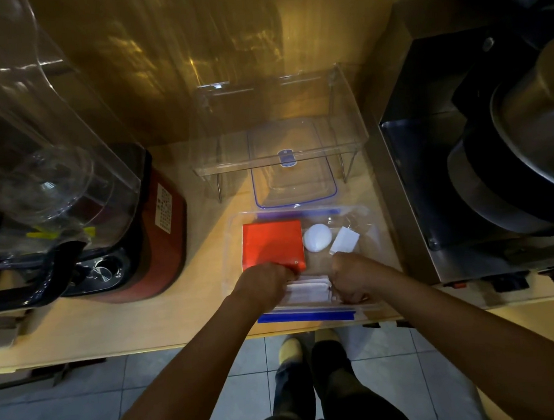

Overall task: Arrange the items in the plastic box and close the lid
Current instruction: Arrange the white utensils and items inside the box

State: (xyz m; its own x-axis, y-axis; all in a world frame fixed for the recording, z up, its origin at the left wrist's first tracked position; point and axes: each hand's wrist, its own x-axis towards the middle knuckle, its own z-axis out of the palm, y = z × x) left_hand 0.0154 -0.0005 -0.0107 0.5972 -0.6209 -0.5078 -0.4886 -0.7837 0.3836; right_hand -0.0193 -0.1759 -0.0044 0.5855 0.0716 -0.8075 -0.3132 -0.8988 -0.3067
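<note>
A clear plastic box (235, 244) with blue clips sits on the wooden counter near its front edge. Inside lie an orange-red box (271, 242) on the left, a white egg-shaped thing (317, 237) in the middle and a small white packet (344, 240) to its right. At the box's near side lies a flat white packet (310, 291). My left hand (263, 282) grips its left end and my right hand (351, 278) grips its right end, both inside the box. The clear lid (294, 169) with a blue rim and blue tab lies just behind the box.
A clear acrylic riser shelf (355, 130) stands over the lid at the back. A red blender base (161, 249) with a clear jug (38, 143) stands on the left. A steel appliance (461, 166) fills the right. The counter edge (180, 347) is below my wrists.
</note>
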